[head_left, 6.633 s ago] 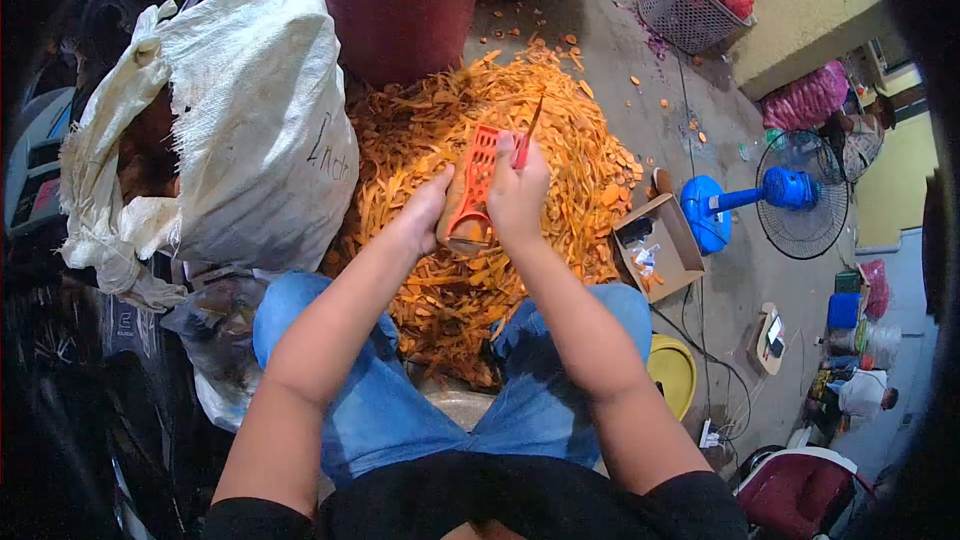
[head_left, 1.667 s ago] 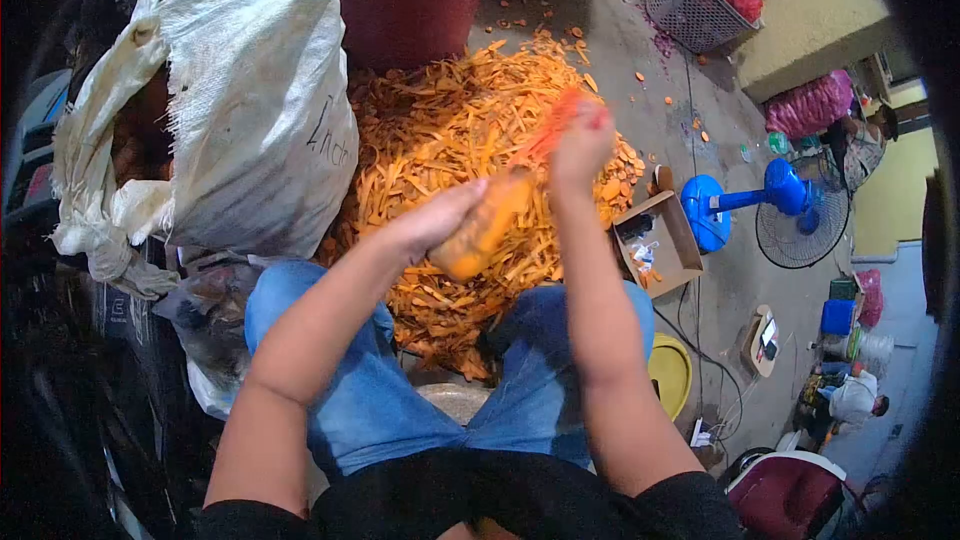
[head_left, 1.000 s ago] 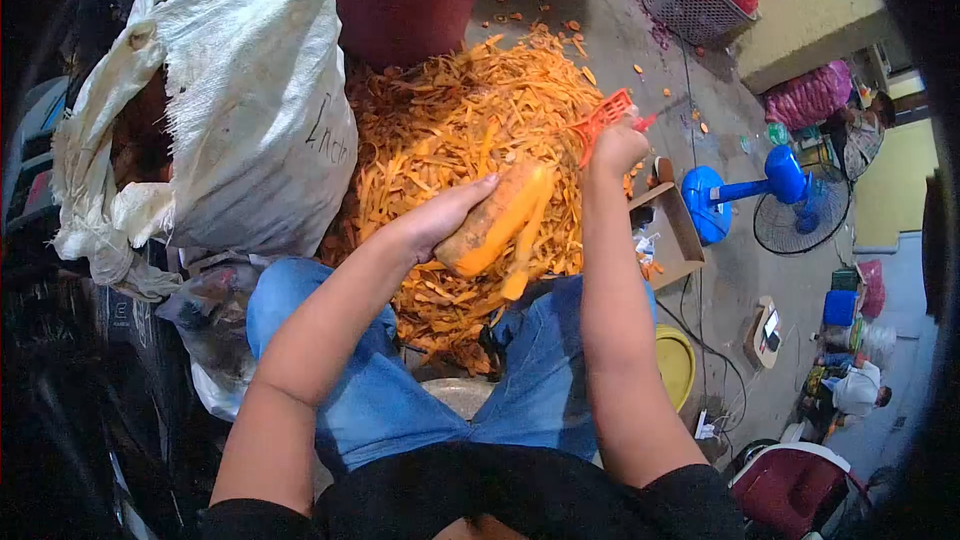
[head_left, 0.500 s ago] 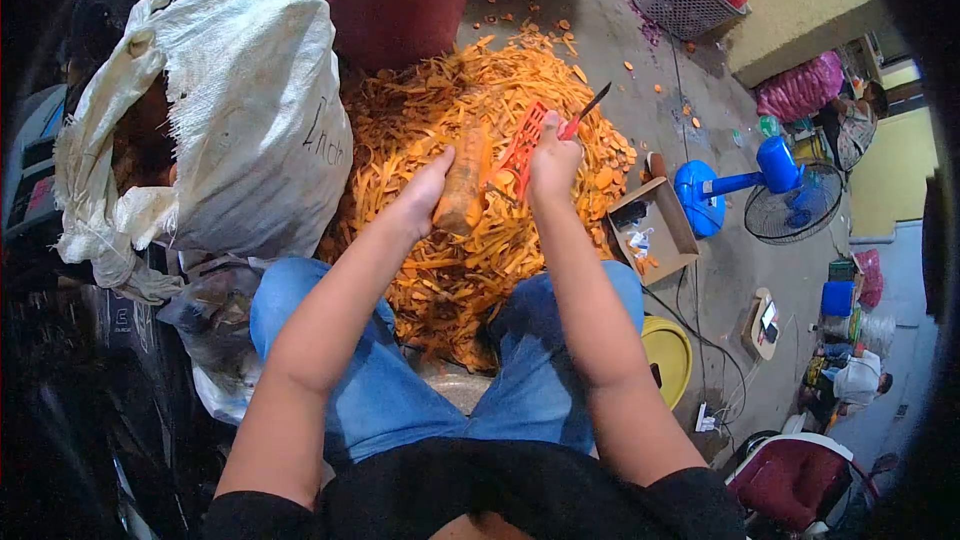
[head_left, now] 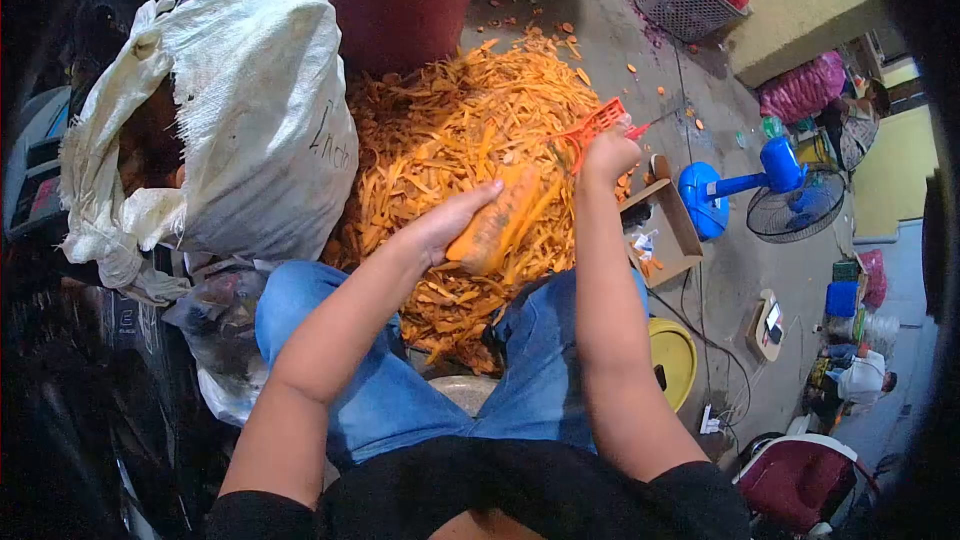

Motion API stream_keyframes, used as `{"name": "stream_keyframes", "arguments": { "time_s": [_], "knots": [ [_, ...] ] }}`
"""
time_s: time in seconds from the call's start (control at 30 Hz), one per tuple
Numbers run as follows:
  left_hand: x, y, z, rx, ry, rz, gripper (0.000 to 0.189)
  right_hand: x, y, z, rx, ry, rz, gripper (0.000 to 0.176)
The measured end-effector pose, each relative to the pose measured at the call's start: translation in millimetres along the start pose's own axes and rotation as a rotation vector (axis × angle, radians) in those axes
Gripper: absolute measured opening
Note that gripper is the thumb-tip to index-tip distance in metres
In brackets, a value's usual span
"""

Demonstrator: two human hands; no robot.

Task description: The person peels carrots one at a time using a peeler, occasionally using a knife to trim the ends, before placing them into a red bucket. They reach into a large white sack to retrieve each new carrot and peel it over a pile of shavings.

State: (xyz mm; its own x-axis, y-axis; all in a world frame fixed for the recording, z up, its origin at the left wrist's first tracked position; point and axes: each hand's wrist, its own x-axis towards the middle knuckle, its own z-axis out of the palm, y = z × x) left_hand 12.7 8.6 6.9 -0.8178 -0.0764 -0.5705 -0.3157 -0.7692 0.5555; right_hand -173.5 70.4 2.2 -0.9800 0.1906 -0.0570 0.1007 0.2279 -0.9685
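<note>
My left hand (head_left: 448, 224) is closed round a thick, partly peeled carrot (head_left: 497, 223), with dark patches of skin still showing along one side. Up and to the right, my right hand (head_left: 608, 154) grips a red peeler (head_left: 603, 118) with a slotted body. From the same fist sticks out a small knife (head_left: 640, 130) with a red handle, its dark blade blurred and pointing right. The peeler is apart from the carrot. Beneath both hands spreads a big heap of orange carrot peels (head_left: 440, 155).
A white woven sack (head_left: 265, 120) stands at left, near a dark red tub (head_left: 395, 10). To the right are a cardboard tray (head_left: 672, 235), a blue fan (head_left: 775, 175), a yellow lid (head_left: 672, 365) and cables on the floor. A person (head_left: 862, 380) sits far right.
My right hand has swung right and up, carrying the peeler and knife away from the carrot. The carrot in my left hand has shifted slightly right and tilted more.
</note>
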Motion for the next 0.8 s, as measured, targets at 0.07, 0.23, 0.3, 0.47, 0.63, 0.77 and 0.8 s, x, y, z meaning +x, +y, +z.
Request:
{"name": "stream_keyframes", "arguments": {
  "time_s": [0.07, 0.23, 0.3, 0.47, 0.63, 0.77, 0.8],
  "knots": [
    [16, 0, -18, -0.065, 0.063, 0.023, 0.037, -26, -8, 2, 0.259, -0.159, 0.007, 0.02],
    [20, 8, -26, -0.114, 0.056, 0.083, 0.036, -86, 9, 8, 0.147, -0.474, -0.402, 0.024],
    [16, 7, -30, 0.089, -0.034, 0.05, 0.036, -72, 12, 14, -0.036, -0.345, -0.438, 0.025],
    [-10, 13, 9, 0.073, -0.041, -0.099, 0.039, 0, 9, 6, 0.228, -0.07, -0.152, 0.023],
    [26, 7, -22, -0.031, 0.097, 0.031, 0.042, -77, 6, 1, 0.208, -0.448, -0.444, 0.023],
    [18, 11, -15, -0.064, 0.17, 0.133, 0.039, -97, 6, 8, 0.026, -0.459, -0.533, 0.025],
    [17, 17, -17, -0.025, 0.124, 0.147, 0.038, -96, 4, 11, 0.042, -0.453, -0.525, 0.027]
  ]
}}
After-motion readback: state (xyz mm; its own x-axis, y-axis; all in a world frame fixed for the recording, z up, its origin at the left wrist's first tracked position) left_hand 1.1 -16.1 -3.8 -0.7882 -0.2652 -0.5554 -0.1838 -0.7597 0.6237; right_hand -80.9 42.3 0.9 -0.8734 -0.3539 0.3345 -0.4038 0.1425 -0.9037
